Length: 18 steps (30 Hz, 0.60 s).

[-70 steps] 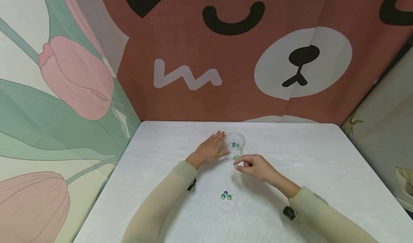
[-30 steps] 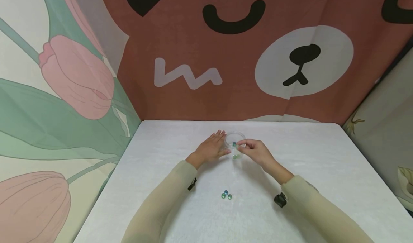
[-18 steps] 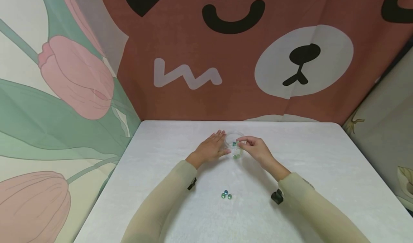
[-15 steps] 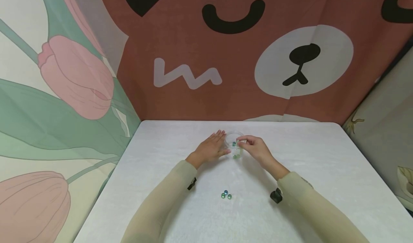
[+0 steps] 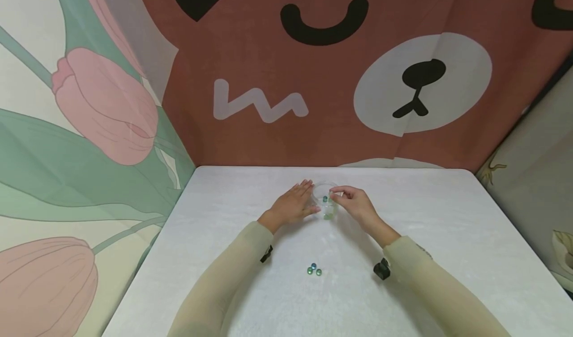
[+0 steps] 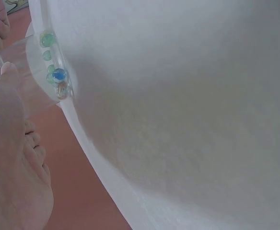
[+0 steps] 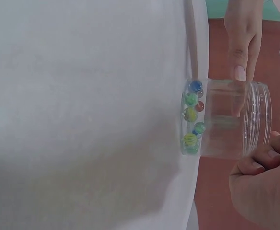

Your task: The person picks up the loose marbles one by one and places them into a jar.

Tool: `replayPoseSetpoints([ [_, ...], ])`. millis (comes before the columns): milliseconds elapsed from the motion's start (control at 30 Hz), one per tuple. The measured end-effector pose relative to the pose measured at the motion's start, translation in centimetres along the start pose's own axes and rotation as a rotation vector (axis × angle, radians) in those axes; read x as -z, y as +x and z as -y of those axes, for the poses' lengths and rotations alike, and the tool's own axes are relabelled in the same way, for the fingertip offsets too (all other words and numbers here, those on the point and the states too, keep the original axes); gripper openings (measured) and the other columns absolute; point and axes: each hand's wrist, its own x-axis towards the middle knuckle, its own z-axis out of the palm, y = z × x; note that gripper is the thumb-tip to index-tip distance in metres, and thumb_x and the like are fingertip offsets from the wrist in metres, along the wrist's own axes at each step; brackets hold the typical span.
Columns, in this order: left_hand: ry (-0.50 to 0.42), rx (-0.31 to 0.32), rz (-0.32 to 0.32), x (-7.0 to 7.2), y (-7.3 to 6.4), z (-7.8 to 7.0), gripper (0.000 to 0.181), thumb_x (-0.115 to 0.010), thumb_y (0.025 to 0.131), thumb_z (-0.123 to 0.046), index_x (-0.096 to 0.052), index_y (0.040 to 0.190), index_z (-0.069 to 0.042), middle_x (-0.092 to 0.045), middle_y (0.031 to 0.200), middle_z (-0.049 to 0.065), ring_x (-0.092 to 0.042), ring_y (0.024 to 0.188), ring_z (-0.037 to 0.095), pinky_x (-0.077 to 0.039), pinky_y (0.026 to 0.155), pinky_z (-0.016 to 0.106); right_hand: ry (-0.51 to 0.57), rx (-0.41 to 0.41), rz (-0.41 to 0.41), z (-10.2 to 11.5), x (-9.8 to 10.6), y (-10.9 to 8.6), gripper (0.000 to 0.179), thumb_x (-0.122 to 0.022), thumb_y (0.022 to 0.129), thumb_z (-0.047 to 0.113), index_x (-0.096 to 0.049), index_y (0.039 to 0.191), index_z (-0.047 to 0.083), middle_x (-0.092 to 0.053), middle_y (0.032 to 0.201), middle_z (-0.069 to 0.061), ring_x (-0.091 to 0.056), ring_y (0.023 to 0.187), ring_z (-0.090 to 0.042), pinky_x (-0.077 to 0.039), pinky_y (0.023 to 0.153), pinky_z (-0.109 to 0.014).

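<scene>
A clear jar (image 5: 326,193) stands upright near the back of the white table. Several green, blue and yellowish marbles (image 7: 191,114) lie at its bottom. My left hand (image 5: 291,205) rests against the jar's left side with straight fingers, its thumb along the wall. At the jar's mouth, my right hand (image 5: 355,205) brings thumb and index finger together in a pinch, the other fingers curled (image 7: 269,155). A small pale green marble seems to sit between the tips, largely hidden. On the table closer to me lie three loose marbles (image 5: 314,269), one blue and two green.
The white tabletop (image 5: 250,297) ends just behind the jar at a reddish-brown cloth (image 5: 250,143) with a bear face. A tulip-print cloth (image 5: 107,108) hangs on the left and another printed cloth (image 5: 532,178) on the right. Black devices hang at both sleeves.
My right hand has carried a pinched marble from the front of the jar up to its mouth, then almost stopped there. The left hand and the three loose marbles have stayed put.
</scene>
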Motion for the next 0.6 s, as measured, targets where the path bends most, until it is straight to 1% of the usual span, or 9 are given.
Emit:
replayPoseSetpoints([
  [167,-0.005,-0.004,-0.005,0.0,0.0,0.0,0.085,-0.031,0.103,-0.065,-0.014,0.163,-0.006,-0.01,0.17,0.006,-0.004,0.157,0.019,-0.002,0.128,0.03,0.01,-0.01,-0.004,0.0,0.1,-0.1,0.035,-0.074,0.094,0.027,-0.072,0.125,0.01,-0.048,0.071,0.003,-0.042,0.066,-0.014,-0.033,0.052,-0.025],
  [333,-0.002,0.005,0.0,-0.1,0.0,0.0,0.086,-0.03,0.103,-0.065,-0.013,0.163,-0.006,-0.01,0.171,0.006,-0.003,0.157,0.018,-0.002,0.128,0.03,0.021,-0.015,-0.004,0.1,0.2,-0.4,0.032,-0.075,0.093,0.028,-0.074,0.12,0.012,-0.048,0.071,0.003,-0.042,0.065,-0.014,-0.033,0.053,-0.024],
  [600,0.002,0.005,0.003,0.1,-0.1,-0.1,0.086,-0.029,0.103,-0.066,-0.013,0.163,-0.006,-0.01,0.171,0.006,-0.004,0.157,0.019,-0.002,0.128,0.031,0.038,-0.018,0.027,0.4,0.3,-1.1,0.035,-0.076,0.091,0.029,-0.073,0.122,0.011,-0.047,0.071,0.003,-0.041,0.065,-0.013,-0.032,0.052,-0.024],
])
